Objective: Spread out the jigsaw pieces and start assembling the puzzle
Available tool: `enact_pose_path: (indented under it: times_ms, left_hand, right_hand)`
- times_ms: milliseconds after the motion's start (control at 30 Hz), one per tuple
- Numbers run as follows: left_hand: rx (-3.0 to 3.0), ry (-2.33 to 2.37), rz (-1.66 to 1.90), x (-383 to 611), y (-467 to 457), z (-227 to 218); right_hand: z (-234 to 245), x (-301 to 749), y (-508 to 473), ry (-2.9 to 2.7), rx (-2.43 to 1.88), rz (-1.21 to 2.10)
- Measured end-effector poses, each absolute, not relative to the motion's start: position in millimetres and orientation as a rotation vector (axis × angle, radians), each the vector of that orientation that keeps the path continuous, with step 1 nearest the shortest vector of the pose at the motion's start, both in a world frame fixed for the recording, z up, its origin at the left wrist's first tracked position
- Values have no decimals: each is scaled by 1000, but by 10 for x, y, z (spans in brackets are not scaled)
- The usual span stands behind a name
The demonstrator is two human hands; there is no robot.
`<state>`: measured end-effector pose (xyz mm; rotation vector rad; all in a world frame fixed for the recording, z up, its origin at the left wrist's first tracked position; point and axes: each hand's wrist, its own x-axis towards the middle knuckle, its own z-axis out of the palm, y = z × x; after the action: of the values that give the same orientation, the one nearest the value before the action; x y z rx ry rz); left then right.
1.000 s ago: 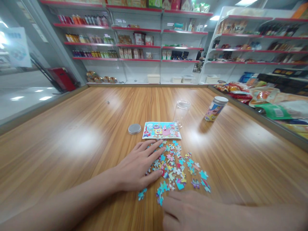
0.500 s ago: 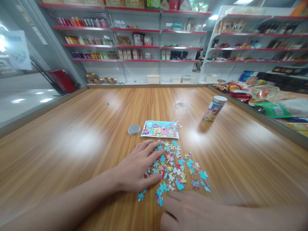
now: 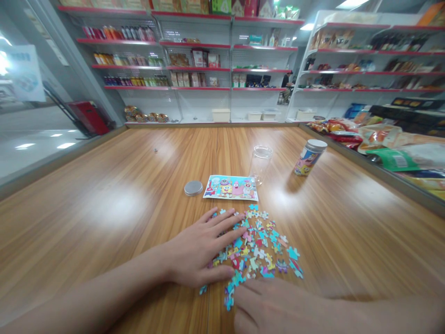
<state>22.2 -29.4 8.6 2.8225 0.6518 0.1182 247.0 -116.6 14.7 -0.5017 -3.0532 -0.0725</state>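
Note:
My left hand [image 3: 205, 248] lies flat with fingers spread over the left part of a pile of jigsaw puzzle pieces [image 3: 259, 253]. The pieces are small, mostly light blue, pink and yellow. At the near edge of the pile rests my right hand [image 3: 267, 301], fingers curled under and partly hidden; whether they pinch a piece I cannot make out. Just beyond the pile is a picture card [image 3: 231, 188] with cartoon figures. A round silver lid [image 3: 193, 188] sits left of the card, and a clear open jar [image 3: 261, 164] stands behind its right end.
A second jar [image 3: 309, 157] with a cartoon label and a silver lid stands at the right. Packaged snacks [image 3: 382, 139] are heaped past the table's right edge. Stocked shelves [image 3: 198, 69] line the back, and a red hand truck [image 3: 88, 118] is at the left.
My left hand has shifted slightly nearer and to the right, fingers more spread, pushing pieces under it. The pile has spread toward the right and near side. My right hand has hardly moved.

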Motion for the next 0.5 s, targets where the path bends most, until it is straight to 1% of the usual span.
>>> enact_pose_path:
  times_ms: [267,333,400,500]
  left_hand:
    - [2836,590,11,241,-302,123]
    - [2833,590,30,237,-305,123]
    - [2827,586,51,232,-306,124]
    - [2822,581,69,229,-305,121]
  right_hand:
    - [20,2472,-1178,-3076,-451,9]
    - [-43,2439,-1163,-3092,-463,128]
    - [-96,2404,-1139,-3086,-478,320]
    - [-68,2386,-1103,-3043,-506,531]
